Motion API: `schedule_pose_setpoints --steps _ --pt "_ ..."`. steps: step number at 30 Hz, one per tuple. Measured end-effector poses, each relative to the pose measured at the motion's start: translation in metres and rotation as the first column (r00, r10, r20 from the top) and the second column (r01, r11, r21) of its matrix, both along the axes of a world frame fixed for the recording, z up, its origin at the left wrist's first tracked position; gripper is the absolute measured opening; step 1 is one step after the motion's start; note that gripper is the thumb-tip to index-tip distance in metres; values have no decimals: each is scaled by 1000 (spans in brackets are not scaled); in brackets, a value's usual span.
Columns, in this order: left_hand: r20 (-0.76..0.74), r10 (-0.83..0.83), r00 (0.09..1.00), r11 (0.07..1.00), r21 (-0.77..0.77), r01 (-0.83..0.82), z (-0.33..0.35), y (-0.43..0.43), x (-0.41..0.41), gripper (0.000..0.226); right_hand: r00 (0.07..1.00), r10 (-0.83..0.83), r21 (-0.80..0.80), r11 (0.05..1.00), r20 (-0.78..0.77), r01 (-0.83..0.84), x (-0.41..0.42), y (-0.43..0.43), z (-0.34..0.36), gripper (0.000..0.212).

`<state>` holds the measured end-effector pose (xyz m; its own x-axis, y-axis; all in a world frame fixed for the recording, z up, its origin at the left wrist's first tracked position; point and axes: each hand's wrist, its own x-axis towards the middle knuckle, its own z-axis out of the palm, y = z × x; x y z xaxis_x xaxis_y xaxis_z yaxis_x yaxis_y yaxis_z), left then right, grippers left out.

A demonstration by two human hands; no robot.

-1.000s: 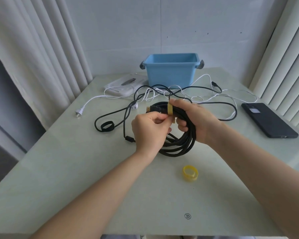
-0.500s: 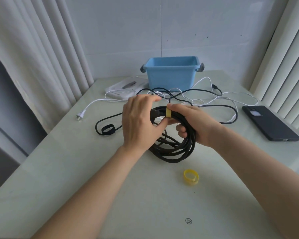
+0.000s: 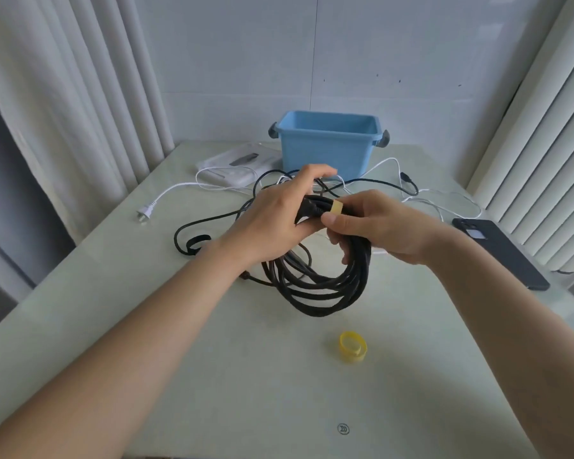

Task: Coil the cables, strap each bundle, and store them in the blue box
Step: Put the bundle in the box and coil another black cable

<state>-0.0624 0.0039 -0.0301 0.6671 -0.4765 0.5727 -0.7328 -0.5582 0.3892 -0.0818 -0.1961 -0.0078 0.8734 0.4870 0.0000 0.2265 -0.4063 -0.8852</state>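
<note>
The right hand (image 3: 388, 226) curls its fingers round the top of the black cable coil (image 3: 325, 293), thumb pinning the yellow strap (image 3: 337, 207) so the loops cannot spring apart. The left hand (image 3: 279, 213) grips the coil just beside that thumb, apparently to wrap the strap. The blue box (image 3: 328, 144) stands beyond both hands' fingers; 1 spare strap (image 3: 352, 346) lies nearer

A black phone (image 3: 501, 253) is lying flat on the pale green table (image 3: 212, 376) well to the right of your grip, its camera end pointing away from you. Beyond your grip and to its left, a clear plastic packet (image 3: 236, 164) is resting on the table, and white curtains (image 3: 63, 111) are hanging on both sides.
</note>
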Motion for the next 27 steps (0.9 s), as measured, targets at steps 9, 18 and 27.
schedule_pose_setpoints --steps 9,18,27 --pt "-254 -101 962 985 -160 61 40 -4 45 74 971 -135 -255 949 197 184 43 -9 40 31" --pt "-443 106 890 933 -265 -244 53 -10 162 29 834 -520 222 804 -184 551 128 -41 71 29" --pt "-137 446 884 830 432 -352 39 -20 257 50 748 -590 447 606 -304 659 233 -53 96 22"
